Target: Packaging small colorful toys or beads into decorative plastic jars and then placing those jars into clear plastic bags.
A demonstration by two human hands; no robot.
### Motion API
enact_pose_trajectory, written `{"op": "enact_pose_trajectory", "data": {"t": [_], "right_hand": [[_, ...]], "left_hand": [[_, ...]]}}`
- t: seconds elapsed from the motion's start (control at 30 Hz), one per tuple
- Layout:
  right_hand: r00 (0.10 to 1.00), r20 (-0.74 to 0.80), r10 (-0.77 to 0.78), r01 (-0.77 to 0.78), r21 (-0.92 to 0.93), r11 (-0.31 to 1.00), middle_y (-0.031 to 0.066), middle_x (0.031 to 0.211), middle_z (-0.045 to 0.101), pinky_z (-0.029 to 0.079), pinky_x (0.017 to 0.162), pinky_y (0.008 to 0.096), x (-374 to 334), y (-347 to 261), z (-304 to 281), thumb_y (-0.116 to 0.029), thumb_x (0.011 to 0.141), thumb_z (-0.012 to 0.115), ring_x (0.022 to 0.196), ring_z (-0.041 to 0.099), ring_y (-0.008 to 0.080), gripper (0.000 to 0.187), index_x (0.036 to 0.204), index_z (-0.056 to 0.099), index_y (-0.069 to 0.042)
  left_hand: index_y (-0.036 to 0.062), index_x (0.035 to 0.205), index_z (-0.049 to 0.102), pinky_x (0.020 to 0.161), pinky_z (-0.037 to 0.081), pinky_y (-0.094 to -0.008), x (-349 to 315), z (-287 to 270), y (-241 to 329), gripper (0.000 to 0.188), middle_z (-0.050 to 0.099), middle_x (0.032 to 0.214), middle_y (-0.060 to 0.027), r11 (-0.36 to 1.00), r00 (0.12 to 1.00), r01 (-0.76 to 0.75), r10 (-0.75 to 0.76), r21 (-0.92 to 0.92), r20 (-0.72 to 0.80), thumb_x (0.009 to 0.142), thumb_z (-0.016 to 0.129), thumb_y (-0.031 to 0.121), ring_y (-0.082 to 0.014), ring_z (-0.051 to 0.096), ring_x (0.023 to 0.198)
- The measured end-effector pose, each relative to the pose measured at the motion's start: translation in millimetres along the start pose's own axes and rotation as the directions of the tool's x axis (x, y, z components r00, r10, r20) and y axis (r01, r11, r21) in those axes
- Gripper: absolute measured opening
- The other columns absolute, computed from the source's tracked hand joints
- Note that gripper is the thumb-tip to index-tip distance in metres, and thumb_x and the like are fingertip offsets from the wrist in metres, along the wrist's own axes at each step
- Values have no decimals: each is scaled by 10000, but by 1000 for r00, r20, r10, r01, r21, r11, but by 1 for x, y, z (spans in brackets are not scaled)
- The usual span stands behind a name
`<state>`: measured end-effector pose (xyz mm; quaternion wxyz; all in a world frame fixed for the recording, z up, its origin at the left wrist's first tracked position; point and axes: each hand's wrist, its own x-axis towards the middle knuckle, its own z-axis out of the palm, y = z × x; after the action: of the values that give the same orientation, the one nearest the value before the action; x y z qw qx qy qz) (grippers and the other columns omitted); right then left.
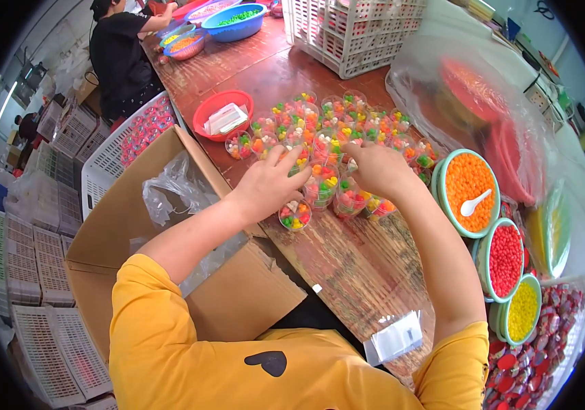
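Many clear plastic cups of mixed coloured candies (320,188) stand close together on the wooden table. My left hand (272,179) reaches over the cups on the near left, its fingers spread and touching or just above a cup. Just in front of its wrist is a single cup (295,215) with green, yellow and red pieces. Among the middle cups, my right hand (380,168) points down with fingers bent together; a whitish bit shows by its fingertips, but what they hold is too small to name.
At right stand bowls of orange candies (467,179) with a white spoon, red candies (506,261) and yellow candies (523,311). An open cardboard box (238,301) is at left. Beyond are a red basin (203,109), a white crate (347,41) and another person (125,61).
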<state>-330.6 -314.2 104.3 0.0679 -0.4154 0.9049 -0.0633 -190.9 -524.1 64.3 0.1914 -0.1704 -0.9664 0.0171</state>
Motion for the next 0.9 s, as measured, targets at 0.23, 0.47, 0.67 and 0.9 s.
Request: {"op": "enact_pose_trajectory", "data": {"t": [0.23, 0.47, 0.67, 0.9], "right_hand": [[982, -152, -116, 120, 21, 993, 142, 1000, 720, 540, 801, 476, 12, 9, 29, -165, 876, 647, 956, 696, 332, 328, 1203, 647, -140], [998, 46, -34, 26, 161, 987, 125, 923, 734, 527, 767, 453, 28, 17, 23, -154, 852, 704, 910, 697, 313, 226, 1071, 707, -101], [981, -190, 28, 26, 272, 962, 142, 862, 721, 538, 728, 413, -8, 39, 15, -114, 860, 692, 817, 707, 318, 140, 987, 717, -58], [952, -238, 191, -122, 277, 953, 156, 819, 700, 531, 700, 389, -180, 61, -5, -77, 827, 705, 777, 692, 334, 116, 937, 692, -40]], "left_hand": [[176, 1161, 651, 792, 581, -372, -8, 17, -4, 409, 589, 1229, -121, 998, 997, -63, 63, -11, -39, 774, 781, 173, -310, 580, 1084], [95, 953, 672, 897, 508, -430, -5, 19, -3, 233, 601, 1193, -127, 925, 993, 66, -96, -373, -62, 765, 798, 153, -348, 573, 1086], [65, 879, 664, 923, 485, -437, -3, 28, -6, 201, 614, 1210, -146, 900, 992, 11, -66, -436, -110, 762, 803, 150, -351, 571, 1094], [47, 888, 664, 921, 488, -438, -1, 13, 5, 217, 619, 1227, -172, 913, 983, -21, -56, -408, -176, 746, 805, 131, -372, 569, 1117]]}}
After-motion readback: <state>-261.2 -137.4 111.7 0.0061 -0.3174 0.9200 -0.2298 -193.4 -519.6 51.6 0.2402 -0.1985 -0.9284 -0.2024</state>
